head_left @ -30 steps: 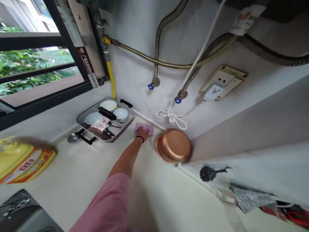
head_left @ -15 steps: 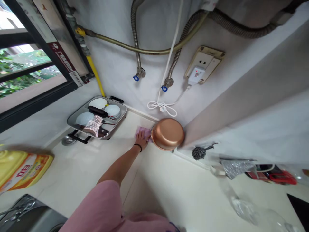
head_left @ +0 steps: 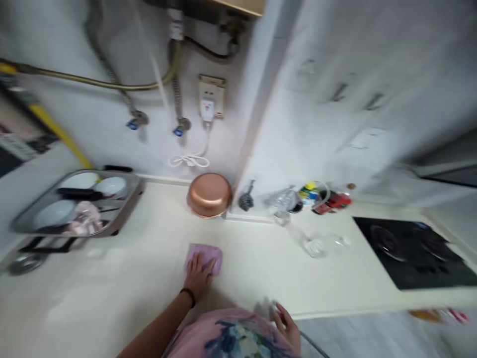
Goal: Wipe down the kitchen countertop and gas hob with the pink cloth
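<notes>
My left hand (head_left: 199, 273) lies on a folded purple cloth (head_left: 208, 253), pressing it to the white countertop (head_left: 160, 219), with a dark band round the wrist. The fingers are spread over the cloth and hold it under them. Beyond the cloth, close to the wall, an upside-down copper-coloured pan (head_left: 209, 195) rests on the counter, apart from my hand. At the counter's front edge is my right hand (head_left: 287, 328), its fingers loosely bent and apart, with nothing seen in them.
A lidded electric pan (head_left: 124, 211) with bowls under its glass lid stands at the left. A steel scrubber (head_left: 246, 201) hangs by the wall corner. Blurred clear plastic items (head_left: 315, 247) lie right of centre. A black cooktop (head_left: 413, 253) is at the far right.
The purple cloth has come away from beside the copper pan, nearer to me, under my left hand. The view has swung right, bringing in my right hand and the cooktop.
</notes>
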`<state>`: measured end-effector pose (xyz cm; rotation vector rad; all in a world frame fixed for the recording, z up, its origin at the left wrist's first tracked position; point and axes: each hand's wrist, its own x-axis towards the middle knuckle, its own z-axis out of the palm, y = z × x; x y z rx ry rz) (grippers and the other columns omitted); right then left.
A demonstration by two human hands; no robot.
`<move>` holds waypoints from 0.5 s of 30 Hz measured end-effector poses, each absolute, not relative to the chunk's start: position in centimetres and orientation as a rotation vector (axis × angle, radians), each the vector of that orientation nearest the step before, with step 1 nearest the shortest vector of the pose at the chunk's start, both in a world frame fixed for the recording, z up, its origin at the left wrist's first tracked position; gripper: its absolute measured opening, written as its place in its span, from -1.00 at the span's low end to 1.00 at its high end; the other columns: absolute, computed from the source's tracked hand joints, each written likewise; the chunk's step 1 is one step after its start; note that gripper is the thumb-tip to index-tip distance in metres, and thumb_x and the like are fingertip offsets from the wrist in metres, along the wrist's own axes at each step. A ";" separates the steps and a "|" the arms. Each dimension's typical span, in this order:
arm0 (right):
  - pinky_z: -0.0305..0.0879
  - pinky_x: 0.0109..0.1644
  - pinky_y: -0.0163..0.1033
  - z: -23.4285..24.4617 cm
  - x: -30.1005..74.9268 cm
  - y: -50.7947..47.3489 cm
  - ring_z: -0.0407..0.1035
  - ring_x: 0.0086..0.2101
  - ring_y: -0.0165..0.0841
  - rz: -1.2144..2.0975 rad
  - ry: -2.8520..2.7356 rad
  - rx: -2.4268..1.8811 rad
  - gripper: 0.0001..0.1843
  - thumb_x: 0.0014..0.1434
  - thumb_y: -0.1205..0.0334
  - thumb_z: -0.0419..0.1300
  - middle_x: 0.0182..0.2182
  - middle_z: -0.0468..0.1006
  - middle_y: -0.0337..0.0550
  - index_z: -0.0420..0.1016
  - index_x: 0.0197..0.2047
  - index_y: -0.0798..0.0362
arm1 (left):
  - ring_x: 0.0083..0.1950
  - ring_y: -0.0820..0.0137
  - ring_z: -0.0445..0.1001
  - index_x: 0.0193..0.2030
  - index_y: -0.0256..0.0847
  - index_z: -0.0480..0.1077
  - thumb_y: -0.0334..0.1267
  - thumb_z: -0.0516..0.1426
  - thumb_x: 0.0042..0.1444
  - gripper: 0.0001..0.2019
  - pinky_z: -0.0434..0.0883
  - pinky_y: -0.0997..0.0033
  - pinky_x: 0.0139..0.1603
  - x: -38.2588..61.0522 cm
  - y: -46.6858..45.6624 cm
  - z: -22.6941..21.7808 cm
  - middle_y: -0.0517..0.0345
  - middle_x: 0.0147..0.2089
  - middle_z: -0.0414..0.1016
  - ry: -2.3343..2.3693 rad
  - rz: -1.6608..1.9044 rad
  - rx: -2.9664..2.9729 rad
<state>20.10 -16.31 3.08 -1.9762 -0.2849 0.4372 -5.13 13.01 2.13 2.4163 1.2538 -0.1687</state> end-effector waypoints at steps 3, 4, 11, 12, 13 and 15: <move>0.47 0.02 0.20 3.4 24.1 -16.8 0.58 -0.15 0.17 0.398 -0.303 -1.990 -0.38 -0.24 -0.31 0.38 -0.23 0.66 -0.12 0.63 -0.12 -0.21 | 0.60 0.05 -0.04 0.34 0.23 0.40 -0.10 0.04 0.30 -0.52 0.01 -0.13 0.52 -4.3 10.6 1.8 0.16 0.55 0.17 1.266 -0.129 2.469; 0.44 0.11 0.15 3.7 25.9 -16.5 0.56 -0.06 0.13 0.340 -0.289 -1.990 -0.32 -0.21 -0.27 0.39 -0.11 0.66 -0.05 0.61 -0.02 -0.15 | 0.58 0.11 0.03 0.27 0.21 0.47 -0.12 0.01 0.31 -0.56 0.06 -0.08 0.51 -4.1 10.3 1.8 0.20 0.52 0.24 1.281 -0.097 2.481; 0.18 0.38 -0.05 7.3 41.4 -12.6 0.22 0.32 0.08 0.021 -0.121 -2.000 0.23 -0.15 -0.23 0.41 0.38 0.24 0.28 0.10 0.47 0.14 | 0.45 0.18 0.31 -0.11 0.04 0.57 -0.14 -0.08 0.28 -0.63 0.29 0.09 0.40 -9.0 10.1 1.7 0.25 0.32 0.51 1.645 0.122 2.405; 0.12 0.41 -0.06 7.7 43.4 -12.2 0.14 0.37 0.08 0.005 -0.114 -2.003 0.30 -0.15 -0.24 0.42 0.42 0.16 0.30 0.01 0.51 0.15 | 0.44 0.18 0.32 -0.05 0.08 0.54 -0.11 -0.11 0.29 -0.61 0.31 0.06 0.38 -10.7 10.2 1.5 0.33 0.31 0.52 1.749 0.142 2.365; 0.06 0.44 -0.05 8.1 45.4 -11.8 0.07 0.40 0.07 0.006 -0.114 -2.005 0.37 -0.17 -0.26 0.43 0.45 0.08 0.29 -0.08 0.53 0.15 | 0.42 0.20 0.34 0.02 0.13 0.49 -0.08 -0.16 0.30 -0.59 0.34 0.03 0.36 -12.5 10.2 1.3 0.41 0.29 0.53 1.843 0.153 2.319; -0.02 0.49 0.00 8.6 48.7 -11.2 -0.01 0.43 0.06 0.040 -0.125 -2.010 0.49 -0.23 -0.29 0.46 0.49 -0.01 0.25 -0.21 0.56 0.10 | 0.39 0.21 0.37 0.23 0.10 0.36 -0.04 -0.20 0.32 -0.53 0.38 0.05 0.31 -15.9 10.1 1.0 0.37 0.28 0.54 2.014 0.152 2.201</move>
